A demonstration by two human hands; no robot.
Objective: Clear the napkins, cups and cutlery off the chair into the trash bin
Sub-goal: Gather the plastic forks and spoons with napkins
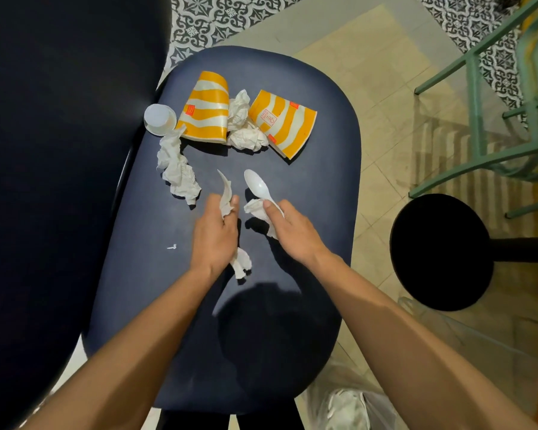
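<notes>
A person is looking down on the dark blue seat of a chair (308, 181), with both bare arms reaching in from the bottom edge.

The left grip (215, 234) is clenching around a twisted napkin (227, 197), which is poking out past the fingertips and trailing out again below the wrist. The right grip (292, 231) is grasping the handle of a white plastic spoon (258, 184) together with a second crumpled napkin (255, 207); the spoon's bowl is pointing away from the person. Both are hovering close together over the middle of the seat.

Further back on the seat, two orange-and-white striped paper cups are lying on their sides: a left cup (205, 107) and a right cup (281, 122). A wad of crumpled napkins (243, 125) is sitting between them, touching both. A small white cup (159, 119) is resting against the left cup, near the chair back. A long crumpled napkin (177, 169) is stretching from that cup toward the person. A tiny white scrap (172, 247) is lying left of the left grip.

On the floor at lower right, a clear plastic bag (348, 408) is holding white crumpled paper. A black round stool (438, 252) is standing to the right of the chair.
</notes>
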